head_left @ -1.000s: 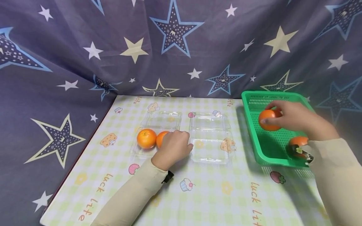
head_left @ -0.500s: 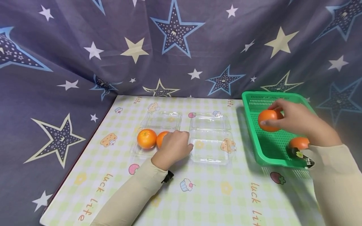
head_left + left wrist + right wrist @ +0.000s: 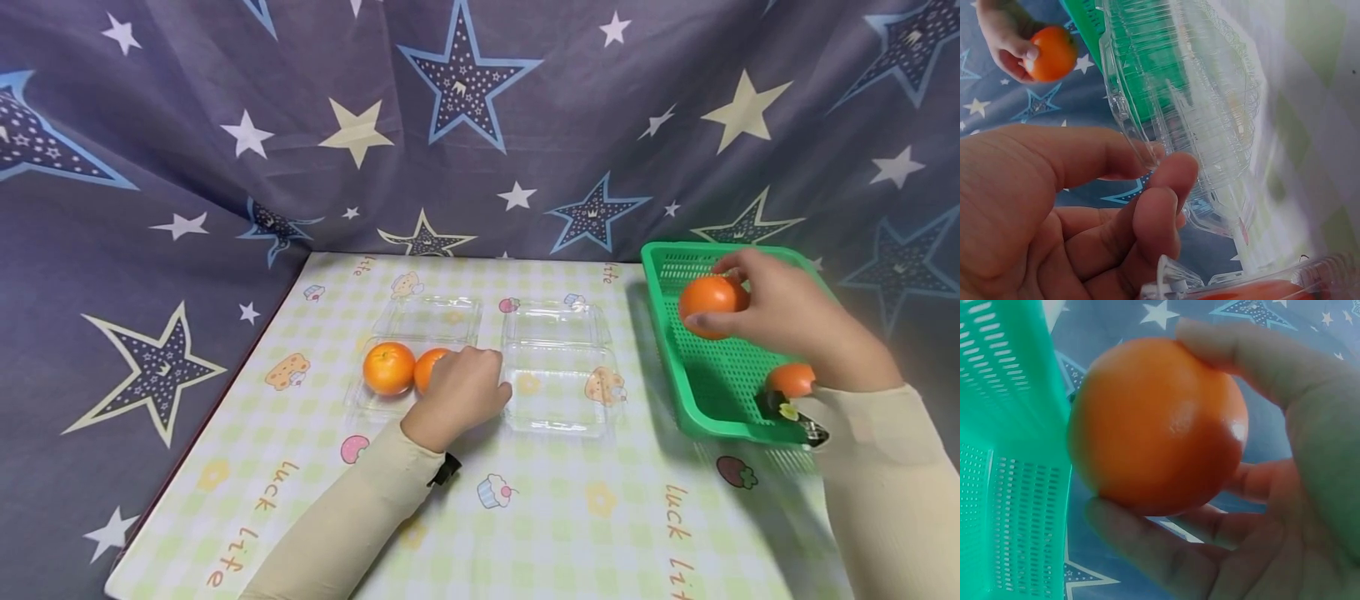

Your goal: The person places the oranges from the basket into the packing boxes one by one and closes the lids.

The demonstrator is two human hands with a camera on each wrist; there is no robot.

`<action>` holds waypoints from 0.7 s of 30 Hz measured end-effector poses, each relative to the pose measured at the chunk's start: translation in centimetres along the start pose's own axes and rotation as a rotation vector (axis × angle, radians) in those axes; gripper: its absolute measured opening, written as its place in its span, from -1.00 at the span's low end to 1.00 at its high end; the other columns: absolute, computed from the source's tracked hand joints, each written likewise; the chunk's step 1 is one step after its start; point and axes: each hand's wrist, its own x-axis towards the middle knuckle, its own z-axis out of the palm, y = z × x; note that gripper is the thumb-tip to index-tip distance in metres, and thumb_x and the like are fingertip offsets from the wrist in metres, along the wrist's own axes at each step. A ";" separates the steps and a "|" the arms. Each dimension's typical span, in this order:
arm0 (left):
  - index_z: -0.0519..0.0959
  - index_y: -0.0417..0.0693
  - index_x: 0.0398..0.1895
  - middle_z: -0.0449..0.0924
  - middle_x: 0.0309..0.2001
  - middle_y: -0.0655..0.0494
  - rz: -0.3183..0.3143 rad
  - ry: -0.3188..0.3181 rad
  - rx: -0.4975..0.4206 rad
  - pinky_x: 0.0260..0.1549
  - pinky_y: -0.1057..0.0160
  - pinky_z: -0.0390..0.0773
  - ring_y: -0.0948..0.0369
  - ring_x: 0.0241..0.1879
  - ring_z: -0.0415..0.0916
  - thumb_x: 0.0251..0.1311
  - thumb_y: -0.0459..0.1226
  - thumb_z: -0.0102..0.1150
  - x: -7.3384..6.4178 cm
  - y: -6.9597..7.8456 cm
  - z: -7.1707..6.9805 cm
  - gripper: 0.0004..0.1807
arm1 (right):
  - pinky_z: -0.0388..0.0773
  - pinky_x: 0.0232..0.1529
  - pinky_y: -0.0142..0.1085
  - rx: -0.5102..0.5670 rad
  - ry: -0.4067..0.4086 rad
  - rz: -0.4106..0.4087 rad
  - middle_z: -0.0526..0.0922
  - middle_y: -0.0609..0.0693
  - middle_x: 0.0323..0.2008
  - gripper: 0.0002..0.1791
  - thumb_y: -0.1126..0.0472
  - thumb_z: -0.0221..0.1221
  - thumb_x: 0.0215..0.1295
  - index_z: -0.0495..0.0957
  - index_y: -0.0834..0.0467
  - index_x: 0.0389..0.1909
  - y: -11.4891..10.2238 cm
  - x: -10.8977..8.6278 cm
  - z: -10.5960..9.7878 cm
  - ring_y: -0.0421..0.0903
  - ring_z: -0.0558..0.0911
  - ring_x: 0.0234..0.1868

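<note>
My right hand holds an orange over the green basket, its thumb and fingers spread round the fruit. The right wrist view shows this orange smooth and shiny beside the basket wall. Between two clear plastic containers is my left hand. In the left wrist view its thumb and index fingertip meet at the rim of the right-hand container. The left-hand container has two oranges in it, one partly hidden by my left hand.
Another orange lies in the basket near its front right corner, partly covered by my right wrist gear. Both containers have their lids folded back. A checked cloth covers the table, and a star-patterned curtain hangs behind it.
My right hand has lifted the orange slightly, up and a little to the left. My left hand, the containers and the other oranges stay where they were.
</note>
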 end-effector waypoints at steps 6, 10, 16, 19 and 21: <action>0.48 0.02 -0.63 0.40 -0.67 0.14 0.018 -0.006 0.028 -0.61 0.13 0.32 0.15 -0.64 0.39 0.25 -0.13 0.26 0.0 0.0 0.0 -0.69 | 0.46 -0.16 0.03 -0.050 0.018 -0.072 0.50 0.29 0.12 0.00 -0.33 0.46 0.09 0.39 0.18 0.40 -0.8 -0.1 0.2 0.23 0.40 0.11; 0.48 0.01 -0.63 0.37 -0.68 0.15 0.025 -0.005 0.036 -0.58 0.12 0.32 0.14 -0.63 0.39 0.25 -0.14 0.26 0.0 0.1 -0.1 -0.68 | 0.43 -0.19 0.03 -0.035 0.048 -0.075 0.45 0.27 0.14 -0.09 -0.30 0.49 0.05 0.48 0.12 0.32 -1.5 -0.3 0.5 0.22 0.37 0.11; 0.49 0.01 -0.62 0.37 -0.68 0.15 0.016 -0.010 0.043 -0.54 0.11 0.34 0.14 -0.63 0.40 0.26 -0.13 0.26 0.0 0.0 -0.1 -0.68 | 0.47 -0.26 -0.05 0.010 0.099 -0.104 0.44 0.27 0.10 -0.12 -0.28 0.53 0.01 0.48 0.15 0.23 -2.7 -0.4 1.0 0.20 0.40 0.05; 0.49 0.01 -0.61 0.38 -0.68 0.15 0.009 -0.021 0.045 -0.51 0.09 0.35 0.14 -0.62 0.41 0.27 -0.13 0.26 0.0 0.0 -0.1 -0.69 | 0.50 -0.28 -0.10 0.030 0.112 -0.113 0.44 0.26 0.07 -0.13 -0.25 0.54 0.00 0.46 0.16 0.21 -3.4 -0.7 1.3 0.19 0.43 0.01; 0.49 0.01 -0.61 0.38 -0.68 0.15 0.006 -0.025 0.046 -0.49 0.09 0.36 0.13 -0.61 0.42 0.27 -0.13 0.26 -0.1 0.1 -0.2 -0.69 | 0.54 -0.26 -0.09 0.052 0.115 -0.120 0.44 0.25 0.08 -0.13 -0.22 0.55 0.01 0.43 0.17 0.21 -3.8 -0.9 1.5 0.19 0.44 0.01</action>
